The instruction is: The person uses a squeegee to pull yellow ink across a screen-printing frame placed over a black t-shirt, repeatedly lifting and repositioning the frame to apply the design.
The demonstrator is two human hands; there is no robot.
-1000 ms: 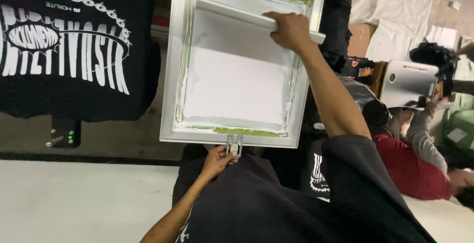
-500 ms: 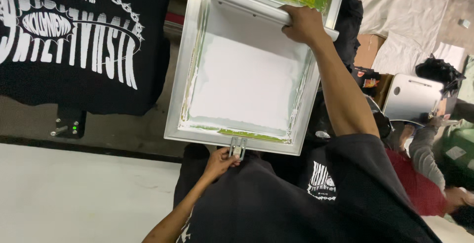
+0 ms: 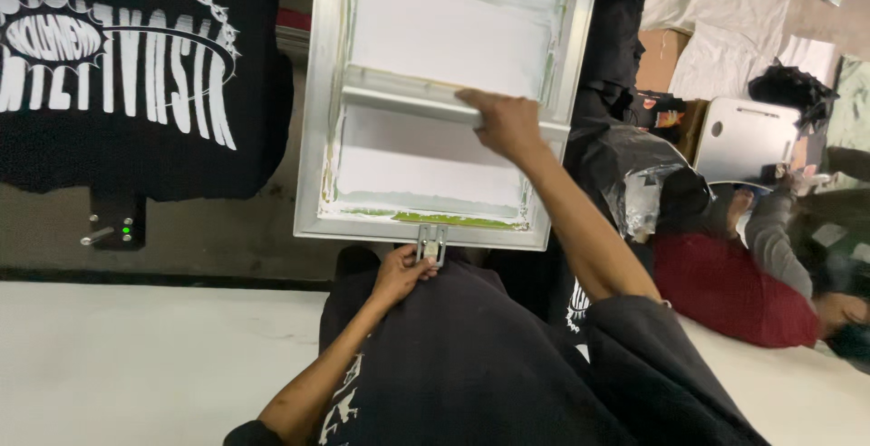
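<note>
Item one: a rectangular aluminium-framed printing screen [image 3: 449, 101] with white mesh, smeared with green ink along its near and far edges, lying flat at 12 o'clock from me.

Item two: a long silver metal squeegee bar [image 3: 408, 101] lying across the screen from side to side, about halfway down the mesh. My right hand [image 3: 507, 124] sits on the bar's right end, fingers curled shut around it, arm stretched out from 5 o'clock.

Item three: a small silver metal clamp bracket [image 3: 431, 245] at the middle of the screen's near edge. My left hand [image 3: 399, 274] rests just beside it at 6 o'clock of the frame, fingers bent and touching the bracket; whether they grip it I cannot tell.

Item four: a black garment with white print [image 3: 471, 364], which I am wearing, beneath both my arms, filling the low centre.

Item five: a black T-shirt with a large white lettered design [image 3: 127, 74] spread flat at 10 o'clock, well apart from the screen. Under it, a black post with a small green light [image 3: 118, 224].

Item six: a pale table [image 3: 136, 355] at 8 o'clock.

Item seven: another person in a red top [image 3: 734, 292] at 3 o'clock, near a silver laptop lid [image 3: 743, 138].
</note>
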